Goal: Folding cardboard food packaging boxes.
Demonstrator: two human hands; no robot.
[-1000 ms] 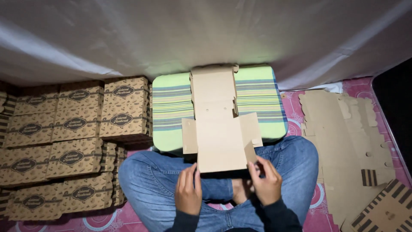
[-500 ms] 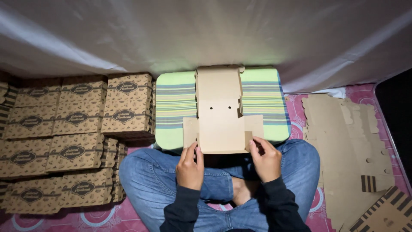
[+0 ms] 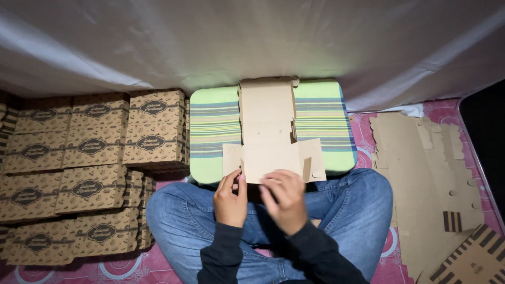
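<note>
White draped sheet behind, pink patterned floor mat [image 3: 379, 263] below.
A flat brown cardboard box blank [image 3: 271, 137] lies on a green striped cushion [image 3: 213, 131] at 12 o'clock from the lap; the left hand [image 3: 230, 200] and right hand [image 3: 285, 200] curl partly closed, fingertips pinching its near edge. Stacked printed brown cartons [image 3: 89, 158] sit at 9 o'clock, loose flat cardboard sheets [image 3: 421, 173] at 3 o'clock.

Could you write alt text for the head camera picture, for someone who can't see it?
Seated cross-legged, a person's left hand and right hand fold a flat cardboard box blank on a striped cushion, finished boxes stacked left, flat blanks right.
</note>
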